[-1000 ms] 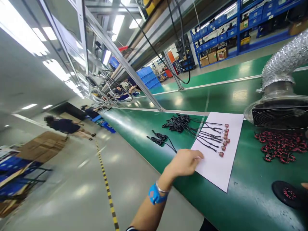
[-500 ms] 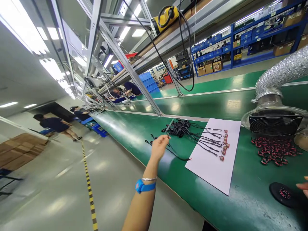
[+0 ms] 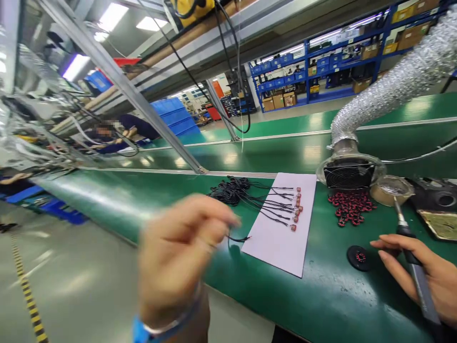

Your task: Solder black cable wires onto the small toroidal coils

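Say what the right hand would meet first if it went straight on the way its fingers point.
Probably the black disc with the red-and-black ring on it: the right hand points leftward, close to the disc's edge. It might pass above, since this single view leaves its height unclear.

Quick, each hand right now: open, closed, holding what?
Left hand: closed; too blurred to tell if holding anything.
Right hand: holding a soldering iron.

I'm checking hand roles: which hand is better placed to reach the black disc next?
Right, probably: the right hand holds a soldering iron near the black disc; the left hand is farther off, past the white sheet.
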